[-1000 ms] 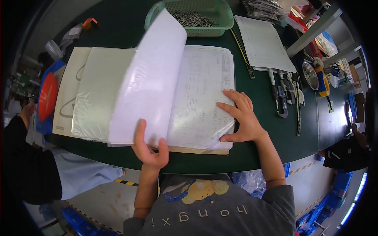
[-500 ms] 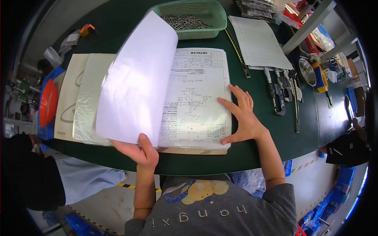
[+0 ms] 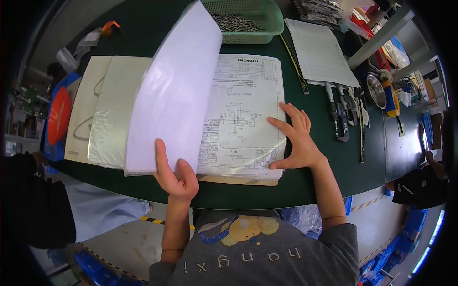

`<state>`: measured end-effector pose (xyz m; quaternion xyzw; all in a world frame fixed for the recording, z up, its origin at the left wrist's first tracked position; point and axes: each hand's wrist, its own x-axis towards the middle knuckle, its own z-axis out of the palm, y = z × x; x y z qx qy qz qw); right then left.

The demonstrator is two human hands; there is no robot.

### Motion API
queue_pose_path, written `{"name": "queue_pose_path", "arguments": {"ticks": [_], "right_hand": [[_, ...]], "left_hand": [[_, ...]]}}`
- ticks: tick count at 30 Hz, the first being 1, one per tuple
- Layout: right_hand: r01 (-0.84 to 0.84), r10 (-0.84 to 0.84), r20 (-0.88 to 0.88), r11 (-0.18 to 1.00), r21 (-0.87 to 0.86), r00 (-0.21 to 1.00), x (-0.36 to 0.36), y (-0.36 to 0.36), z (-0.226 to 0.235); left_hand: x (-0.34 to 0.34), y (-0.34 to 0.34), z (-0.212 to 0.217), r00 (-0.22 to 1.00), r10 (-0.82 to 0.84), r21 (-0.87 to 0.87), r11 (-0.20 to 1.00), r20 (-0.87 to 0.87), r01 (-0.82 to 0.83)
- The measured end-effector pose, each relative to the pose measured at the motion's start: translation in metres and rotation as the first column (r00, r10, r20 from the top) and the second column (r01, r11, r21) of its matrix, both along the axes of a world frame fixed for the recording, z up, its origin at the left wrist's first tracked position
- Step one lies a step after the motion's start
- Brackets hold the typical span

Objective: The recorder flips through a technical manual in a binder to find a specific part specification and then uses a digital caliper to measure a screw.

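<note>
A binder of technical drawings in clear plastic sleeves lies spread on the green table. One page [image 3: 171,95] is lifted and curves up toward the left, its blank white side showing. My left hand [image 3: 177,177] holds this page at its lower edge, index finger and thumb on the white side; the remaining fingers are hidden. Beneath it on the right lies a sleeved drawing [image 3: 243,143] with line figures and tables. My right hand [image 3: 301,145] rests over that drawing's right edge, fingers spread, thumb near the lower corner. Turned-over sleeves [image 3: 112,124] lie on the cover [image 3: 78,150] at left.
A green basket [image 3: 253,37] of small metal pins stands behind the binder. To the right are a ruler [image 3: 296,62], loose sheets [image 3: 319,52], micrometers [image 3: 338,112] and a metal bowl [image 3: 376,90]. A red round object [image 3: 59,114] sits at far left. People stand on both sides.
My left index finger has come onto the page's white side, farther from the thumb. The lifted page leans slightly more upright. My right hand stays spread at the drawing's edge.
</note>
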<state>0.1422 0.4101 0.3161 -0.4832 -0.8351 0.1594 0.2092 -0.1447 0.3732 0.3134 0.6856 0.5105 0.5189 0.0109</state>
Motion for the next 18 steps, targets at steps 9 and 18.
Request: {"name": "queue_pose_path", "arguments": {"ticks": [9, 18], "right_hand": [[0.176, -0.167, -0.079, 0.977, 0.124, 0.983, -0.011, 0.001, -0.014], [0.055, -0.054, -0.048, 0.998, 0.025, 0.997, 0.008, -0.001, 0.006]], "left_hand": [[0.021, -0.003, 0.004, 0.959, -0.282, -0.019, 0.959, 0.01, 0.283], [0.0, 0.003, -0.016, 0.998, -0.069, 0.004, 0.998, 0.009, 0.069]]}}
